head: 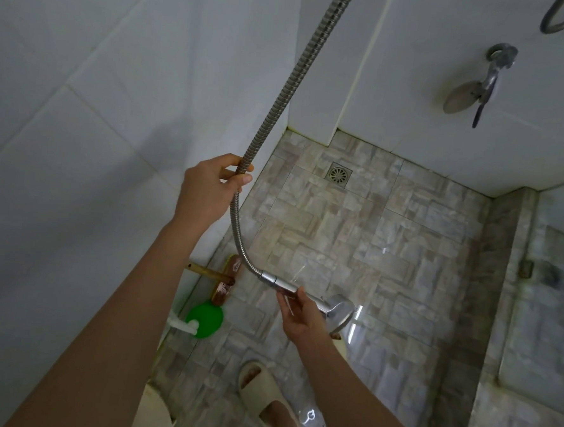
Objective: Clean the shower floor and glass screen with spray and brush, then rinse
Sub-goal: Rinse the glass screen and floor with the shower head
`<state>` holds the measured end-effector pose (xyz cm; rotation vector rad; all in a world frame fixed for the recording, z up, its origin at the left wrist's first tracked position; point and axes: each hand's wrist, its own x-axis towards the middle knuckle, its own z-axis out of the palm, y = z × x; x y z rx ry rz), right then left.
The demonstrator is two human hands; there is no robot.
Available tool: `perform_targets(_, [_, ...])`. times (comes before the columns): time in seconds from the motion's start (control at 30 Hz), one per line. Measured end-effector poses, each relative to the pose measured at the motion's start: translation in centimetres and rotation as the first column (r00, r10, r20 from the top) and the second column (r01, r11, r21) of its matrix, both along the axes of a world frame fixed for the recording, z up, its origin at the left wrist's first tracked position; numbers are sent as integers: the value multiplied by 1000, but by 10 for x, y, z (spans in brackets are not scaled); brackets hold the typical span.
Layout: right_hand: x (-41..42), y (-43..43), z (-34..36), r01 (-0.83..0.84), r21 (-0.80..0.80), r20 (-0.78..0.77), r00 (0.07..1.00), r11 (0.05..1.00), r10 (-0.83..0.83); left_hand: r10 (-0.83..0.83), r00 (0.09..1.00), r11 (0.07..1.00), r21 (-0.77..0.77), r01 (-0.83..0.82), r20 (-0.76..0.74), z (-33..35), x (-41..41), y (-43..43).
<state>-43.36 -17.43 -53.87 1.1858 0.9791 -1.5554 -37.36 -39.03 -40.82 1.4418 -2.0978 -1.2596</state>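
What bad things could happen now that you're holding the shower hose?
The right hand holds the shower head only lightly, while the left hand grips the hose; the head might slip and drop. The floor looks shiny, maybe wet, so the slipper could slide. The brush and green spray bottle lie near the feet, so a step sideways might trip on them.
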Motion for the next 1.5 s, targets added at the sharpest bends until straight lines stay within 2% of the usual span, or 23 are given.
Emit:
perform_targets(0.2, [-13, 6, -8, 108, 20, -56, 993, 994, -107, -27, 1000, 1000, 13, 27, 14, -2, -8, 4])
perform_targets(0.43, [-23, 17, -7, 165, 35, -55, 985, 986, -163, -80, 996, 997, 25, 79, 43, -7, -20, 11])
perform_targets(0.67, [-39, 31, -3, 190, 66, -40, 981, 980, -188, -99, 995, 993, 62, 99, 12, -15, -26, 11])
perform_targets(0.8, [-46, 35, -14, 265, 102, -119, 960, 959, -252, -104, 994, 989, 109, 105, -15, -18, -30, 12])
perform_targets(0.83, [-49, 36, -17, 228, 111, -160, 965, 967, -210, -107, 994, 988, 114, 108, -18, -17, -32, 13])
perform_targets(0.87, [-51, 40, -23, 155, 70, -153, 978, 985, -143, -109, 994, 987, 119, 111, -25, -17, -33, 14])
perform_targets(0.9, [-55, 39, -27, 136, -49, -105, 984, 989, -141, -112, 993, 986, 121, 115, -34, -17, -35, 15])
perform_targets(0.93, [-58, 44, -30, 62, -43, -128, 990, 997, -67, -114, 992, 985, 123, 119, -43, -16, -36, 16])
perform_targets(0.97, [-61, 48, -30, 87, -29, -101, 991, 996, -90, -116, 992, 985, 123, 121, -51, -16, -37, 17])
perform_targets(1.0, [-65, 49, -30, 307, -112, 24, 952, 945, -306, -115, 992, 985, 122, 122, -57, -16, -38, 18])
perform_targets(1.03, [-68, 46, -29, 336, -90, -31, 940, 938, -340, -113, 992, 985, 121, 120, -63, -16, -39, 20])
perform_targets(1.07, [-68, 45, -18, 256, -42, -151, 954, 966, -259, -109, 992, 986, 121, 116, -68, -17, -39, 20])
perform_targets(1.13, [-74, 38, -8, 292, 19, -152, 946, 956, -286, -95, 993, 987, 120, 103, -72, -18, -40, 20])
perform_targets(1.2, [-75, 38, -7, 243, 23, -179, 955, 970, -235, -86, 994, 988, 119, 94, -71, -18, -41, 19])
perform_targets(1.5, [-64, 29, -12, -23, 44, -68, 997, 999, 26, -50, 998, 994, 92, 53, -38, -14, -35, 9])
